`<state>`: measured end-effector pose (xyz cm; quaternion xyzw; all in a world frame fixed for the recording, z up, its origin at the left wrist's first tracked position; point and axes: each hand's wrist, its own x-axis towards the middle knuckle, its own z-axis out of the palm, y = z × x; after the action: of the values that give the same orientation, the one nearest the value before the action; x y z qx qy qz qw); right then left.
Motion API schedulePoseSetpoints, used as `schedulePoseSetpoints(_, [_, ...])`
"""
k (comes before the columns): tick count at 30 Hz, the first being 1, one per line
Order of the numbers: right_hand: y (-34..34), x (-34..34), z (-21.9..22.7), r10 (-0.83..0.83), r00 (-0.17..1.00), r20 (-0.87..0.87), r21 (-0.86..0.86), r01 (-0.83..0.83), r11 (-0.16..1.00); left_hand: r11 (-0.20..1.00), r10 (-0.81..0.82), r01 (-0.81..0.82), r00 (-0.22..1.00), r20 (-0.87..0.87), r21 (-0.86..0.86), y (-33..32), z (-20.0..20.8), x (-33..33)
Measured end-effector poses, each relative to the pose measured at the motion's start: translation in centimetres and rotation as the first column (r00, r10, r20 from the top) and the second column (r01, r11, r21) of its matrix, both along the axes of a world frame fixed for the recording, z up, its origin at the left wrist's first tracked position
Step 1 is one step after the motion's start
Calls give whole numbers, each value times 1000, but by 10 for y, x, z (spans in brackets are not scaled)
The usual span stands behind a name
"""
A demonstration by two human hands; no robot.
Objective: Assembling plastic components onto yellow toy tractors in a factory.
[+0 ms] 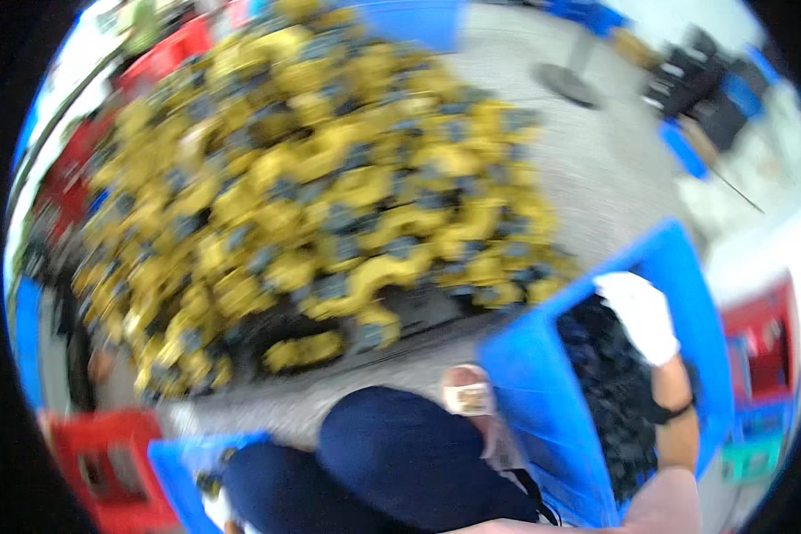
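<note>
My right hand [636, 316], in a white glove with a dark band at the wrist, is over the far part of a blue bin [529, 369] on my right. Small black pieces [605, 383] fill much of this bin. The glove's fingers are blurred, and whether they grip a piece is unclear. Low at the left, a bit of white glove on my left hand [215, 512] shows beside my knee, at another blue bin [182, 476]. My knee hides its fingers. A few yellow and dark pieces [209, 483] are in that bin.
In front of my knees spreads a large heap of curved yellow and grey parts [329, 196]. Red crates stand at the lower left [107, 467] and right [761, 343], the latter above a green crate [752, 458]. Black items [707, 89] lie at the far right.
</note>
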<state>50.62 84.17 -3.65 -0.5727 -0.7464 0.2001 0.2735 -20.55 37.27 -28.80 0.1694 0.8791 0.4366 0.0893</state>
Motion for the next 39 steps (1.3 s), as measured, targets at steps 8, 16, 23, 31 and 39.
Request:
schedulePoseSetpoints(8, [-24, 116, -32, -358, 902, 242, -114, 393, 912, 539, 14, -424, 868, -496, -727, 96, 36, -29])
schedulePoseSetpoints(16, [-35, 114, -98, 89, 937, 338, -373, 46, 927, 910, -343, 320, 224, -912, -264, 296, 242, 129])
schedulePoseSetpoints(23, [-14, 87, -169, -16, 981, 196, -367, 89, 926, 301, -894, 879, 124, -431, -370, 407, 287, 253])
schedulePoseSetpoints(31, [-38, 82, -99, -156, 898, -413, -332, 11, 943, -6, -993, 930, -50, -111, -367, 467, 225, 273])
schedulePoseSetpoints(39, [-80, 35, 21, -64, 938, -342, -42, 53, 998, 397, -842, 897, 272, -466, -196, 487, 180, 275])
